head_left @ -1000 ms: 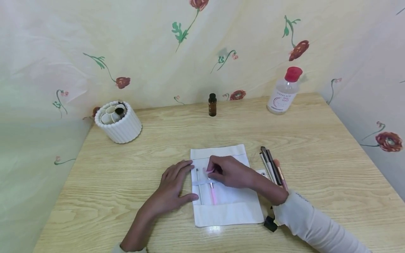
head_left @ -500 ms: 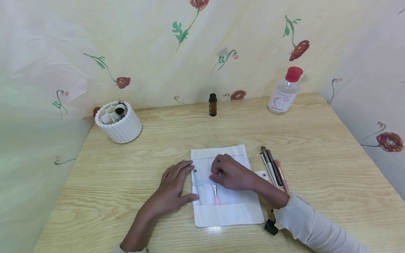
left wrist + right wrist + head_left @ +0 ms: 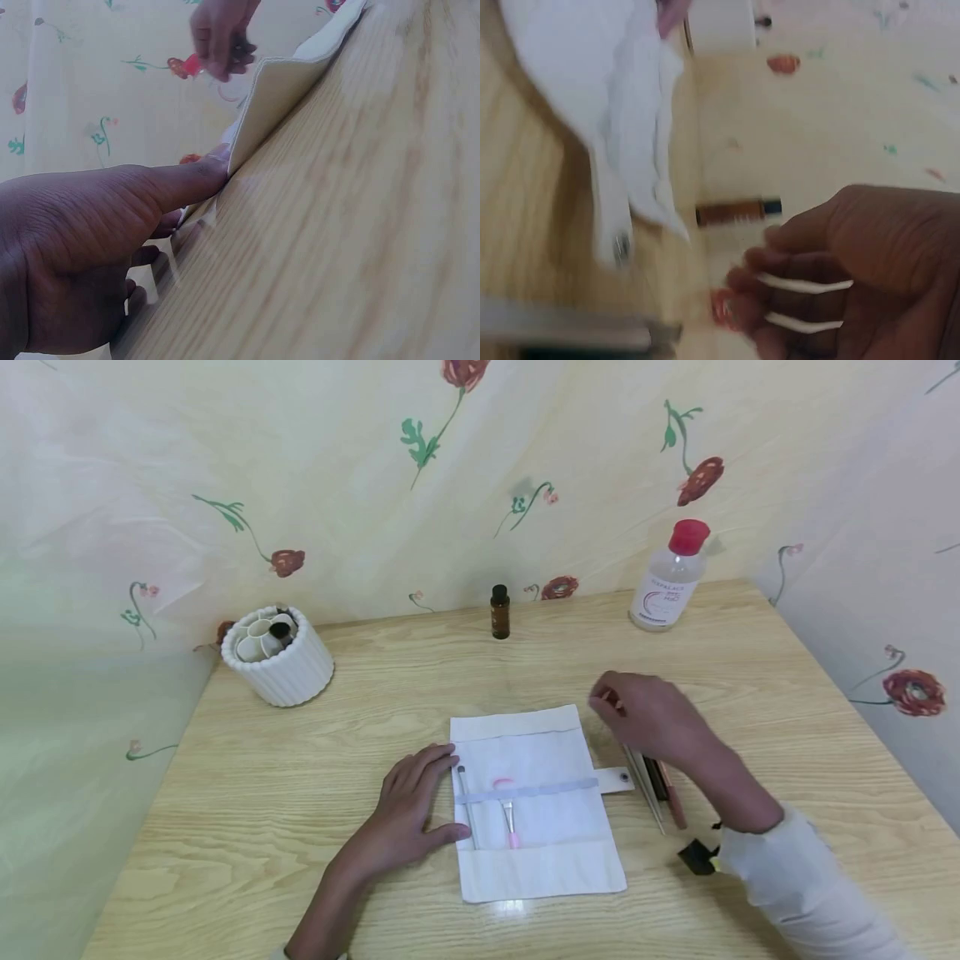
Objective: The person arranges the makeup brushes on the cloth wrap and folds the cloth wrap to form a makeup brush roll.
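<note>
From the head view, the left grip [image 3: 408,806] is released, back of the hand up, its fingertips and thumb resting on the near edge of the white roll [image 3: 558,822]. Just right of that grip, a thin brush [image 3: 470,822] with a dark tip lies in the roll, crossed by the band [image 3: 555,788]; a little farther right of the grip lies the pink brush [image 3: 509,817]. The roll's tab [image 3: 617,779] sticks out below the right grip [image 3: 652,718], which is also released, its fingers loosely bent over the loose brushes [image 3: 655,781]. These lie together on the desk [image 3: 375,693], pale, black and pinkish, their upper ends hidden under that grip. A black block [image 3: 699,857] shows by the sleeve [image 3: 810,877], nearer than the right grip. Beyond the left grip and to its left stands a white cup [image 3: 292,672] with a dark brush [image 3: 281,630] in it. The brown bottle [image 3: 500,617] stands beyond and left of the right grip; the clear bottle [image 3: 663,593] stands beyond it.

From the left wrist view, the left grip's thumb touches the roll's edge, its other fingers partly hidden. The right grip is well apart, past the roll.

From the right wrist view, blurred, the right grip's fingers curve loosely. The brown bottle shows past the fingertips, the roll and cup farther off.
</note>
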`<state>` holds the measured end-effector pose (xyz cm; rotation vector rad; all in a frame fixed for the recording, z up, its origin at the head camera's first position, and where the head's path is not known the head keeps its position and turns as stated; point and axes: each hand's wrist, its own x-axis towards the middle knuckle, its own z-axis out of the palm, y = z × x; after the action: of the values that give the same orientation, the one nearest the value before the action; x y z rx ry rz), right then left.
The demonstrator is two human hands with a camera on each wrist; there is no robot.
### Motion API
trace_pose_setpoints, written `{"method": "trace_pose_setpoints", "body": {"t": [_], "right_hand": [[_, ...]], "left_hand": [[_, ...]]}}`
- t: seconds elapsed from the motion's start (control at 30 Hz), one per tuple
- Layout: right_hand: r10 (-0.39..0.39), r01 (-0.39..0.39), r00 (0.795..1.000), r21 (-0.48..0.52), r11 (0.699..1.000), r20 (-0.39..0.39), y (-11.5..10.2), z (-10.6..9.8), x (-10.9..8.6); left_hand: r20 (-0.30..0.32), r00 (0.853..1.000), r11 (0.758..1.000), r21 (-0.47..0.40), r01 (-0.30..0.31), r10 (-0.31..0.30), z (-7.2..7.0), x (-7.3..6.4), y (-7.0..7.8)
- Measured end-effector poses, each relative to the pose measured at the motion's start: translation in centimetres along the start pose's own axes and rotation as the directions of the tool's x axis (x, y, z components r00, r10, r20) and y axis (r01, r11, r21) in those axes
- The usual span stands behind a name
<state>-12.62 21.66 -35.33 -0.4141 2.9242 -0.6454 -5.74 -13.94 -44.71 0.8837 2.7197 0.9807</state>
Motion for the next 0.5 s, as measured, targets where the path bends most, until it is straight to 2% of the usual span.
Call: {"method": "trace_pose_setpoints", "body": {"t": [0.1,0.2,0.33,0.5], "right_hand": [[0.121,-0.115,0.991,-0.090,0.989,0.060,2.4,-1.2,-0.2],[0.195,-0.180,0.973,-0.129,0.975,0.120,4.1,-1.6,-0.5],[0.196,-0.173,0.963,-0.134,0.976,0.184,5.4,-1.8,-1.5],[0.191,-0.174,0.945,-0.088,0.981,0.264,5.8,-1.8,-2.6]], "left_hand": [[0.003,1.000,1.000,-0.011,0.009,-0.009,-0.1,-0.1,0.1],[0.003,1.000,1.000,-0.014,0.008,-0.008,0.0,-0.2,0.1],[-0.002,1.000,1.000,-0.010,-0.003,0.003,0.2,-0.2,0.0],[-0.009,1.000,1.000,0.004,-0.017,0.017,0.1,-0.1,-0.1]]}}
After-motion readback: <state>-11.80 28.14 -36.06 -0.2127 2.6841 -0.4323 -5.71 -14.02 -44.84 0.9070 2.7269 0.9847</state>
